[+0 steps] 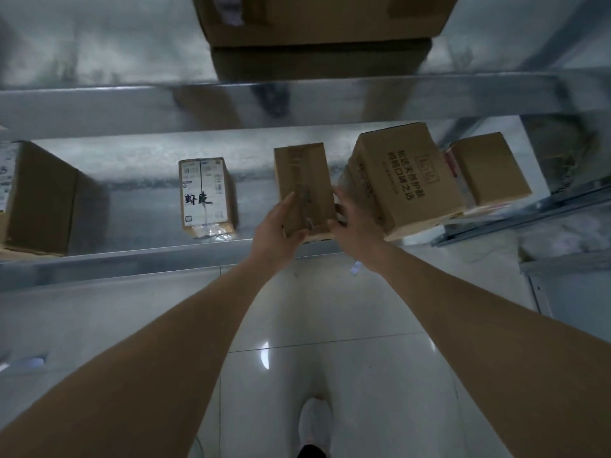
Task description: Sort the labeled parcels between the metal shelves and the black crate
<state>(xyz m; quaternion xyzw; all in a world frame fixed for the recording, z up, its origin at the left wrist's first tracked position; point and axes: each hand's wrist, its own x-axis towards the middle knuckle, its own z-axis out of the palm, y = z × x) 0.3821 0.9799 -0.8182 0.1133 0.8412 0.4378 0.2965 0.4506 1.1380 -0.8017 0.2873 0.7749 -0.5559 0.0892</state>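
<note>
A narrow brown taped parcel [302, 180] stands at the front edge of the lower metal shelf [142, 259]. My left hand [276, 234] grips its left near corner, thumb across the front. My right hand [350, 223] holds its right side, fingers curled behind it. To its left stands a small parcel [205, 196] covered in white labels with black handwriting. Close on the right leans a bigger box [410, 180] with printed characters, tilted. No black crate is in view.
A large box [36, 200] sits at the shelf's left end and a small box [489, 170] at its right end. Another large carton [317, 24] rests on the upper shelf [132, 107]. Below is a glossy white tiled floor with my shoe [314, 424].
</note>
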